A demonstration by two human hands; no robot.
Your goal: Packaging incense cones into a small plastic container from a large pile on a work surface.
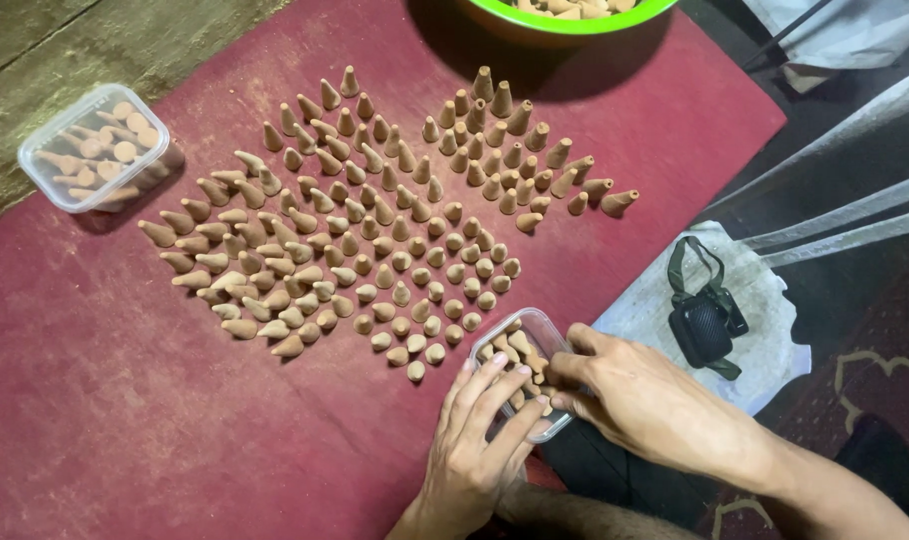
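We steady a light, thin-walled clear plastic box (525,372) at the red mat's (125,400) near edge: left hand (475,440) fingers spread on it, right hand (625,395) pinching crumbly clay-coloured cones (510,350) inside; best held by its side walls.

Cones (375,230) lie between two tubs (95,147), bowl (565,20) behind.

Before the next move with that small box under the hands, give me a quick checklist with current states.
1. Both hands on the box: ok; left hand and right hand touch it.
2. Box open: ok; no lid on it, cones visible inside.
3. Box full: cannot tell; fingers cover part of it.
4. Loose cones within reach on the red mat: ok; nearest ones lie just beside the box.
5. Second box out of the way: ok; far left, lid on.
6. Black pouch apart from the hands: ok.
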